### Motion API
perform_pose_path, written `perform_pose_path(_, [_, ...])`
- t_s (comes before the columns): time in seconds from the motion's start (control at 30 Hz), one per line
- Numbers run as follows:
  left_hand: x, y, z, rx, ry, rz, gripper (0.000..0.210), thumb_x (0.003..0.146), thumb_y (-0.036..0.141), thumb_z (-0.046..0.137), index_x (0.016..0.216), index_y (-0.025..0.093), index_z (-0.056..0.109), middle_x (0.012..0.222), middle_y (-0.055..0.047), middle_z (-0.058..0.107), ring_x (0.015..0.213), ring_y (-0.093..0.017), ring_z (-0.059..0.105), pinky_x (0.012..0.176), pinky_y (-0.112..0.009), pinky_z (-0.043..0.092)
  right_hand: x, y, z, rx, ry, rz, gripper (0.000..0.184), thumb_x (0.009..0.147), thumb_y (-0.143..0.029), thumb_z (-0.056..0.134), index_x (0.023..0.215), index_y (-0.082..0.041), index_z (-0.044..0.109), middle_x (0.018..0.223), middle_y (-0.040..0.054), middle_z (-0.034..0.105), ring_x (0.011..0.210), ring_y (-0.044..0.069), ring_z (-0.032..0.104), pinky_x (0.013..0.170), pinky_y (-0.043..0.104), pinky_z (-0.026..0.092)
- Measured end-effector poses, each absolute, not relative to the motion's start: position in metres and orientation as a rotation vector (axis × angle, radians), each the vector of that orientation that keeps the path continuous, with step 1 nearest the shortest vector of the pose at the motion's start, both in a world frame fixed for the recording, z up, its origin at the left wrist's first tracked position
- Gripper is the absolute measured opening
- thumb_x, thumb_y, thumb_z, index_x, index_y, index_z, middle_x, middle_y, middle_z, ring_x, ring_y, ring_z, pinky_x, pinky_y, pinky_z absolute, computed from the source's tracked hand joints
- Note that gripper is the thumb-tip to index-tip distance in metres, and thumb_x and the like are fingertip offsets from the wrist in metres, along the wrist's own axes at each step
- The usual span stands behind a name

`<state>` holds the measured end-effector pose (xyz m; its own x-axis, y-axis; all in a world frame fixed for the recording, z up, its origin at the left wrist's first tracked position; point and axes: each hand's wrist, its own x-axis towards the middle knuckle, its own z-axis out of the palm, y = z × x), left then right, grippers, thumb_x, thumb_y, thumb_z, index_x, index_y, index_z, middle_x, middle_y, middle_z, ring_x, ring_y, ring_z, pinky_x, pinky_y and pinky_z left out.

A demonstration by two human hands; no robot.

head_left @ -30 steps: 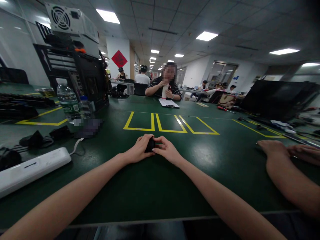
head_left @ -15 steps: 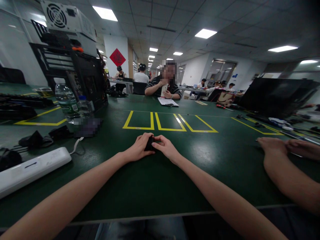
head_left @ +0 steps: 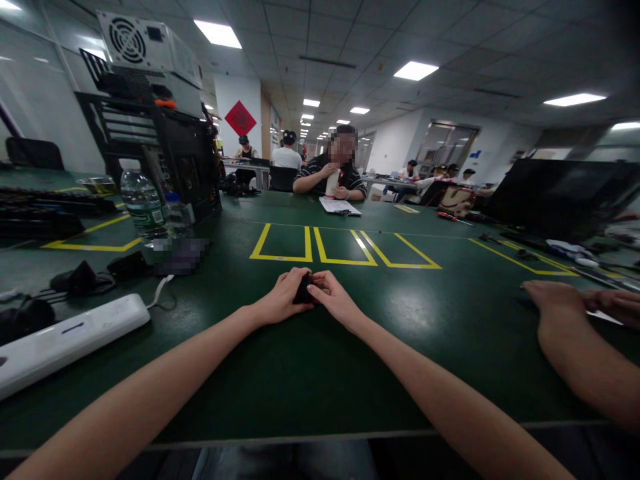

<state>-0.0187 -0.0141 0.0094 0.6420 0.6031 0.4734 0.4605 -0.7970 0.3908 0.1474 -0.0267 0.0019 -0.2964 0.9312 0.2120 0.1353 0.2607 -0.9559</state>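
The left hand (head_left: 284,297) is gripping a small black object (head_left: 303,291), its fingers closing over the far side and its thumb bracing the near side. The right hand (head_left: 334,298) is meeting the object from the right, its fingers curling in at that edge; because the hands are covering most of the part, whether these fingers are pinching or merely touching it cannot be told. The object is sitting between both hands at the middle of the green bench (head_left: 300,387), just nearer than the yellow tape outlines (head_left: 345,262). A white power strip (head_left: 75,341) is lying to the left, and a clear bottle (head_left: 141,203) is standing beside a black computer case (head_left: 186,163). A co-worker's forearm (head_left: 583,350) is extending over the bench at right, well apart from the object.
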Motion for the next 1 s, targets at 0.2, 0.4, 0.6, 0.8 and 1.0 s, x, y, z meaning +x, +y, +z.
perform_pose_path(0.2, [-0.019, -0.013, 0.009, 2.621, 0.864, 0.886, 0.059, 0.071, 0.030, 0.058, 0.119, 0.022, 0.025, 0.113, -0.008, 0.041, 0.108, -0.022, 0.040, 0.095, -0.043, 0.029, 0.148, -0.031, 0.007, -0.969, -1.693, 1.161, 0.024, 0.074, -0.034, 0.051, 0.093, -0.019, 0.047, 0.097, 0.0021, 0.051, 0.086, 0.014, 0.053, 0.076, 0.032, 0.045])
perform_pose_path(0.4, [-0.019, -0.013, 0.009, 2.608, 0.877, 0.885, 0.059, 0.071, 0.030, 0.058, 0.119, 0.022, 0.025, 0.114, -0.008, 0.040, 0.108, -0.023, 0.041, 0.094, -0.044, 0.029, 0.148, -0.036, 0.012, -0.907, -1.687, 1.198, 0.024, 0.072, -0.028, 0.054, 0.093, -0.021, 0.045, 0.098, 0.0005, 0.050, 0.088, 0.014, 0.054, 0.078, 0.031, 0.044])
perform_pose_path(0.6, [-0.020, -0.014, 0.010, 2.604, 0.870, 0.881, 0.058, 0.071, 0.029, 0.059, 0.118, 0.022, 0.026, 0.113, -0.008, 0.041, 0.109, -0.023, 0.040, 0.095, -0.044, 0.028, 0.145, -0.031, 0.007, -0.965, -1.662, 1.089, 0.020, 0.074, -0.035, 0.051, 0.088, -0.021, 0.047, 0.090, 0.0001, 0.052, 0.089, 0.014, 0.051, 0.081, 0.033, 0.043])
perform_pose_path(0.8, [-0.018, -0.010, 0.005, 2.602, 0.872, 0.906, 0.059, 0.069, 0.027, 0.060, 0.117, 0.022, 0.026, 0.111, -0.007, 0.042, 0.107, -0.022, 0.042, 0.095, -0.042, 0.029, 0.146, -0.027, 0.003, -1.062, -1.634, 1.113, 0.033, 0.072, -0.038, 0.053, 0.099, -0.020, 0.047, 0.097, 0.0040, 0.052, 0.091, 0.016, 0.051, 0.081, 0.036, 0.042])
perform_pose_path(1.0, [-0.019, -0.011, 0.007, 2.602, 0.893, 0.884, 0.055, 0.069, 0.026, 0.059, 0.114, 0.023, 0.028, 0.109, -0.006, 0.043, 0.107, -0.023, 0.042, 0.094, -0.043, 0.029, 0.148, -0.028, 0.005, -0.983, -1.637, 1.209, 0.027, 0.071, -0.035, 0.055, 0.091, -0.019, 0.048, 0.096, 0.0022, 0.053, 0.090, 0.016, 0.052, 0.080, 0.034, 0.043])
